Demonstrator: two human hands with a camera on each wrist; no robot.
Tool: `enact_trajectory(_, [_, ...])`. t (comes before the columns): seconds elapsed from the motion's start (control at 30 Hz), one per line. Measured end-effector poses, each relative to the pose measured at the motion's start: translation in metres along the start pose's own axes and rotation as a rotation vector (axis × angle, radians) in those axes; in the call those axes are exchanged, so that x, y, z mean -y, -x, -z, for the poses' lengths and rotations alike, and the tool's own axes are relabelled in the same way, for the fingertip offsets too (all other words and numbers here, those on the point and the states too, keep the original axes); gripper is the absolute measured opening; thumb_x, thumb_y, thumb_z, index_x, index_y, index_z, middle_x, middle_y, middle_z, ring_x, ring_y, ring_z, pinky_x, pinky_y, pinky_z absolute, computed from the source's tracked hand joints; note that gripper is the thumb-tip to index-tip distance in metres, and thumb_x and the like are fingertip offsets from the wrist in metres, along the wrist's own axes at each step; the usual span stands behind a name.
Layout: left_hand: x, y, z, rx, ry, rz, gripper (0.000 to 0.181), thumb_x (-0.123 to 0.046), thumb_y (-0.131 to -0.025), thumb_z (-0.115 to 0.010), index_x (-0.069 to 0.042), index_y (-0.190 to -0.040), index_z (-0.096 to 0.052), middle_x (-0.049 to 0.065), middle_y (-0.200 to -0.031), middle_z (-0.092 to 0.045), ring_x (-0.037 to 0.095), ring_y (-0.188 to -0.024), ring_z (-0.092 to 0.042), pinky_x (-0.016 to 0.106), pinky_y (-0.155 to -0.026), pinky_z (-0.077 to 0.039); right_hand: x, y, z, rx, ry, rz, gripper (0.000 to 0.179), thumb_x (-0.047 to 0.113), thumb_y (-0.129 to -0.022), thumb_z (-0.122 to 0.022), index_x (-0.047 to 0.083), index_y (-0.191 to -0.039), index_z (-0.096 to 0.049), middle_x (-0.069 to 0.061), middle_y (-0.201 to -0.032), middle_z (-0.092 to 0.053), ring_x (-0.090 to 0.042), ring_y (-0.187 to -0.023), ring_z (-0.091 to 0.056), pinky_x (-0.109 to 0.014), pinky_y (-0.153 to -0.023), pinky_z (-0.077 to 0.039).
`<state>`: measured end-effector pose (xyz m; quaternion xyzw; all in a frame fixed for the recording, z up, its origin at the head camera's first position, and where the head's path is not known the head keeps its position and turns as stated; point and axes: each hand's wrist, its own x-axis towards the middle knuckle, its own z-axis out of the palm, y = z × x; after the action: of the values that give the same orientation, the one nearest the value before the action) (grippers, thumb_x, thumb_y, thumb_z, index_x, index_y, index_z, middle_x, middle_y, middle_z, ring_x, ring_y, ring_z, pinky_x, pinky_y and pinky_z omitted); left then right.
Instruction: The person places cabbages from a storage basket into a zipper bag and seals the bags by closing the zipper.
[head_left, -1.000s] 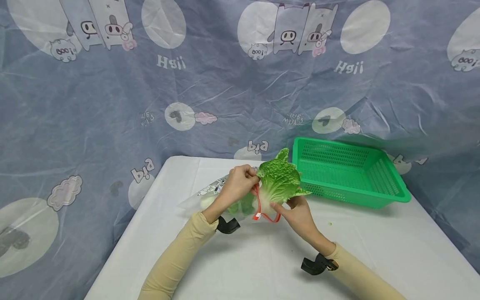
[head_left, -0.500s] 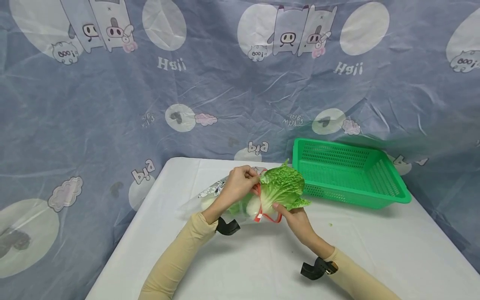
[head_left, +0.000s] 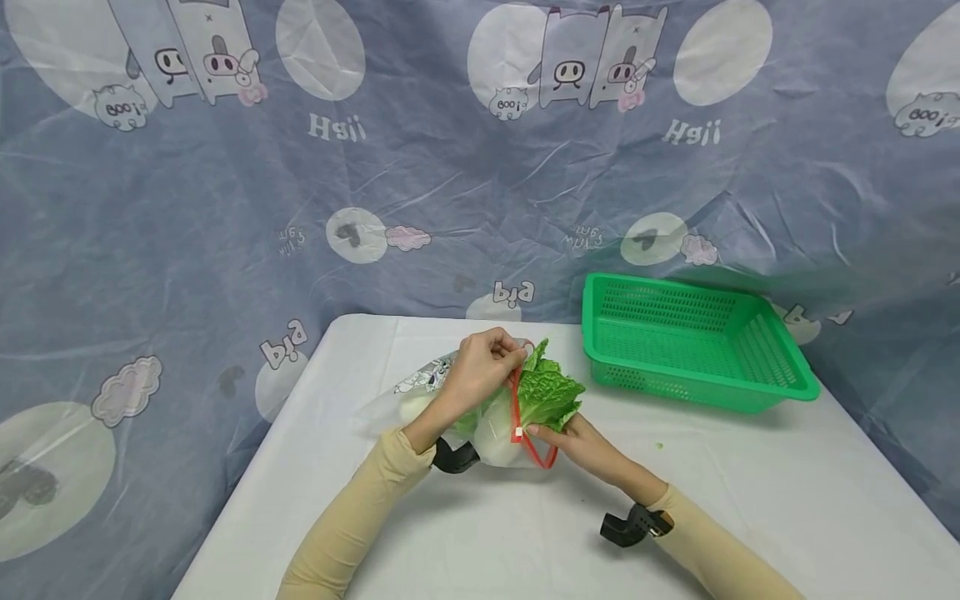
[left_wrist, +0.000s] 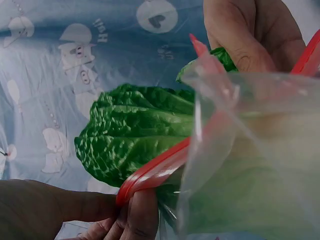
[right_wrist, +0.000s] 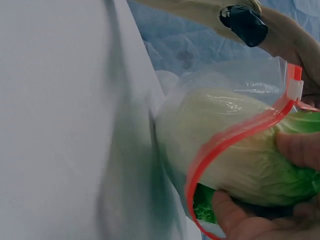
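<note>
The cabbage lies white base inside the bag, long axis pointing (roughly) along it; the right hand, nearer, grips its leafy part, while the left hand pinches the red rim.

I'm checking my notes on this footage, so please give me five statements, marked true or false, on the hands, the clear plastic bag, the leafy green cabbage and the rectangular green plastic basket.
1. The left hand pinches the red plastic zip edge of the clear plastic bag. True.
2. The right hand holds the leafy green cabbage with its pale base. True.
3. The cabbage lies wholly inside the bag. False: its green leaves stick out past the zip edge.
4. The rectangular green plastic basket has perforated walls. True.
5. The basket stands on the person's left, beyond the bag. False: it stands on the right side of the white-covered table.
</note>
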<state>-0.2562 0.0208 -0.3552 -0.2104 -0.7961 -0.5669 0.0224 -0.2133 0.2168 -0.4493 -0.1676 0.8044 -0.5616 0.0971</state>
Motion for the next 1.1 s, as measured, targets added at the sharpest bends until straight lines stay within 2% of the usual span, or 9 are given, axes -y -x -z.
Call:
enact_trajectory(0.1, [-0.002, 0.002, -0.001, 0.002, -0.037, -0.022, 0.012, -0.016, -0.091, -0.065, -0.007, -0.085, -0.064, 0.004, -0.069, -0.067, 0.018, -0.051, -0.062, 0.031, -0.050, -0.053, 0.003, -0.002, -0.002, 0.035, 0.034, 0.015, 0.067, 0.031, -0.096, -0.060, 0.010, -0.151, -0.029, -0.008, -0.152, -0.038, -0.027, -0.142, -0.031, -0.052, -0.115, -0.026])
enact_trajectory(0.27, [-0.004, 0.006, -0.002, 0.011, -0.105, -0.061, 0.012, -0.017, -0.093, -0.065, -0.009, -0.084, -0.064, 0.001, -0.070, -0.067, 0.012, -0.057, -0.061, 0.025, -0.052, -0.050, 0.006, -0.005, -0.004, 0.049, 0.122, 0.017, 0.057, 0.031, -0.096, -0.059, 0.001, -0.142, -0.042, -0.012, -0.137, -0.055, -0.028, -0.132, -0.045, -0.049, -0.110, -0.036])
enact_trajectory(0.37, [-0.005, 0.008, -0.002, 0.016, -0.142, -0.087, 0.012, -0.016, -0.093, -0.064, -0.009, -0.083, -0.064, 0.001, -0.071, -0.067, 0.008, -0.059, -0.060, 0.022, -0.054, -0.049, 0.007, -0.006, -0.005, 0.052, 0.128, 0.002, 0.055, 0.030, -0.096, -0.059, 0.000, -0.140, -0.044, -0.013, -0.133, -0.057, -0.028, -0.129, -0.049, -0.047, -0.107, -0.039])
enact_trajectory(0.57, [-0.008, 0.011, -0.002, 0.003, -0.165, -0.070, 0.012, -0.015, -0.093, -0.063, -0.009, -0.083, -0.064, 0.002, -0.069, -0.067, 0.008, -0.057, -0.060, 0.023, -0.053, -0.048, 0.006, -0.006, -0.005, -0.047, 0.081, -0.030, 0.069, 0.029, -0.092, -0.064, 0.006, -0.148, -0.031, -0.011, -0.143, -0.048, -0.025, -0.134, -0.042, -0.046, -0.110, -0.034])
enact_trajectory(0.63, [-0.008, 0.011, -0.001, 0.011, -0.156, -0.053, 0.012, -0.015, -0.093, -0.063, -0.008, -0.083, -0.065, 0.002, -0.069, -0.066, 0.010, -0.055, -0.061, 0.025, -0.052, -0.049, 0.005, -0.006, -0.006, -0.089, 0.070, -0.038, 0.073, 0.029, -0.090, -0.067, 0.009, -0.149, -0.029, -0.009, -0.145, -0.046, -0.024, -0.135, -0.041, -0.046, -0.111, -0.032])
enact_trajectory(0.7, [-0.008, 0.011, -0.001, 0.023, -0.146, -0.040, 0.012, -0.015, -0.093, -0.062, -0.008, -0.083, -0.065, 0.002, -0.069, -0.066, 0.012, -0.054, -0.061, 0.027, -0.052, -0.050, 0.004, -0.004, -0.006, -0.099, 0.075, -0.037, 0.073, 0.030, -0.090, -0.067, 0.009, -0.148, -0.030, -0.010, -0.144, -0.047, -0.025, -0.134, -0.041, -0.048, -0.111, -0.032])
enact_trajectory(0.83, [-0.006, 0.008, -0.003, 0.041, -0.119, -0.029, 0.012, -0.014, -0.093, -0.062, -0.007, -0.083, -0.063, 0.003, -0.067, -0.066, 0.014, -0.054, -0.062, 0.026, -0.050, -0.050, 0.003, -0.001, -0.008, -0.067, 0.084, -0.044, 0.073, 0.032, -0.091, -0.066, 0.006, -0.149, -0.030, -0.013, -0.145, -0.047, -0.029, -0.136, -0.041, -0.051, -0.111, -0.033])
enact_trajectory(0.93, [-0.004, 0.006, -0.008, 0.057, -0.128, -0.054, 0.012, -0.012, -0.093, -0.063, -0.007, -0.082, -0.063, 0.003, -0.067, -0.065, 0.013, -0.054, -0.060, 0.023, -0.049, -0.046, 0.003, -0.001, -0.010, -0.031, 0.114, -0.044, 0.074, 0.031, -0.091, -0.065, 0.003, -0.149, -0.029, -0.015, -0.146, -0.045, -0.031, -0.136, -0.040, -0.053, -0.110, -0.034])
enact_trajectory(1.1, [-0.004, 0.008, -0.018, 0.113, -0.214, -0.149, 0.009, -0.011, -0.093, -0.064, -0.006, -0.085, -0.065, 0.003, -0.075, -0.068, 0.005, -0.061, -0.057, 0.017, -0.057, -0.046, 0.003, -0.005, -0.012, 0.036, 0.168, -0.058, 0.058, 0.025, -0.093, -0.060, -0.003, -0.140, -0.042, -0.014, -0.128, -0.059, -0.024, -0.116, -0.055, -0.042, -0.097, -0.046])
